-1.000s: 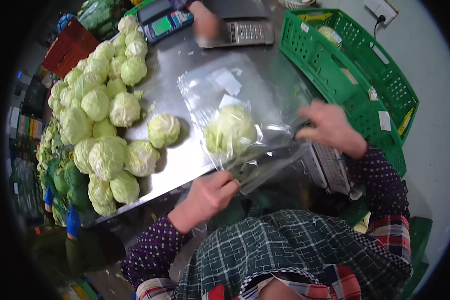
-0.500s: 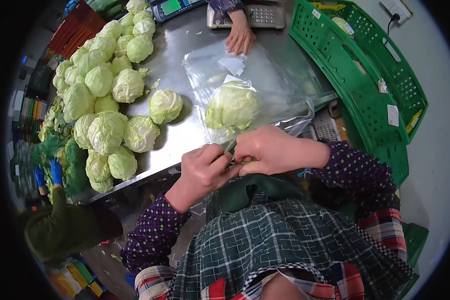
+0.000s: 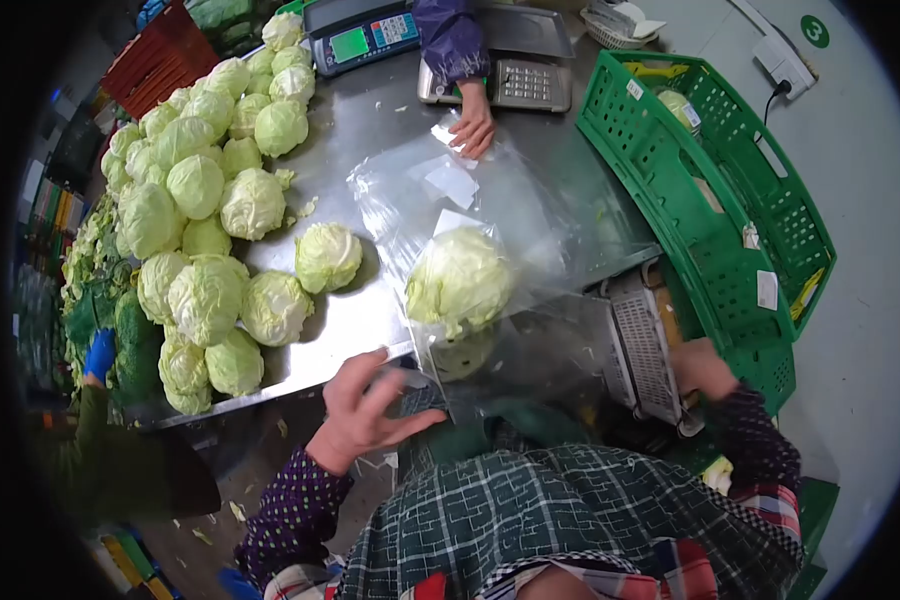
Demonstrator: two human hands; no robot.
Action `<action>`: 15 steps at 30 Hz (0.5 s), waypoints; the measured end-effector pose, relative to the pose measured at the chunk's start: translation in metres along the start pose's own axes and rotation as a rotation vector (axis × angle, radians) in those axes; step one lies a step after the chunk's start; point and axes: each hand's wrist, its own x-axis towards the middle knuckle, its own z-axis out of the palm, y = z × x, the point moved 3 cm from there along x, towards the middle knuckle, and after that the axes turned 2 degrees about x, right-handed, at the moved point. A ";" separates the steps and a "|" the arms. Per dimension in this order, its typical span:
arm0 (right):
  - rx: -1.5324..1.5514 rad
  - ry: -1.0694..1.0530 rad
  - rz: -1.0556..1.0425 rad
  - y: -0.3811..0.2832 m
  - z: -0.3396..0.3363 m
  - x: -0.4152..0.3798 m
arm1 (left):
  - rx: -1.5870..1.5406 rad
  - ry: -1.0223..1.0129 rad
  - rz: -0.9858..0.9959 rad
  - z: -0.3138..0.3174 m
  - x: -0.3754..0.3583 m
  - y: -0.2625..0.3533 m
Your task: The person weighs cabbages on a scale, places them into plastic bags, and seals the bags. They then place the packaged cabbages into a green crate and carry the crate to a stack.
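My left hand (image 3: 363, 408) is off the table's front edge, slightly blurred, thumb and fingers spread with nothing between them. Close to its fingertips hangs the near edge of a clear plastic sheet or bag (image 3: 540, 350). Beneath more clear plastic, a pale green cabbage (image 3: 458, 275) lies at the front of the metal table, white paper slips (image 3: 452, 183) just behind it. Over on the right, my right hand (image 3: 703, 370) is at the outer side of a grey plastic basket (image 3: 642, 335). Its fingers are mostly hidden there.
A heap of cabbages (image 3: 195, 185) covers the table's left side; one cabbage (image 3: 328, 257) sits apart. Another person's hand (image 3: 473, 125) rests on the plastic near a scale (image 3: 530, 85). Green crates (image 3: 670, 170) stand right. At far left is a blue-gloved hand (image 3: 100, 355).
My hands have parted: the left has opened, the right has moved right to the basket. The plastic's near edge now hangs over the table front. The other person's hand has shifted slightly.
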 end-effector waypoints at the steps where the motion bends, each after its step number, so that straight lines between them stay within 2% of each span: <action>1: 0.020 0.075 -0.084 -0.001 0.002 0.013 | 0.025 0.143 -0.121 0.000 -0.001 -0.010; 2: 0.326 0.355 -0.144 -0.013 -0.027 0.023 | -0.011 -0.105 -0.378 0.007 -0.005 -0.022; 3: 0.645 0.619 -0.200 -0.040 -0.061 0.035 | -0.018 -0.118 -0.385 0.016 -0.004 -0.022; 4: 0.657 0.847 -0.207 -0.066 -0.103 0.031 | -0.099 -0.162 -0.376 0.033 0.005 -0.023; 6: 0.649 1.215 -0.678 -0.109 -0.155 0.053 | -0.164 -0.209 -0.291 0.063 0.020 -0.018; 7: 0.649 1.223 -0.683 -0.118 -0.161 0.059 | -0.121 -0.154 -0.227 0.065 0.027 -0.009; 9: 0.480 1.049 -1.043 -0.145 -0.160 0.065 | -0.184 -0.072 -0.217 0.073 0.004 -0.011; 10: 0.474 1.056 -1.053 -0.148 -0.155 0.071 | -0.173 -0.066 -0.215 0.072 0.000 -0.015; 12: 1.496 0.444 -0.733 -0.137 -0.141 0.104 | -0.457 0.013 -0.740 0.074 -0.006 -0.040; 13: 1.488 0.438 -0.737 -0.140 -0.151 0.108 | -0.455 0.021 -0.746 0.072 0.008 -0.050; 15: 1.823 0.567 -0.748 -0.136 -0.181 0.122 | -0.442 0.186 -0.769 0.061 0.054 -0.080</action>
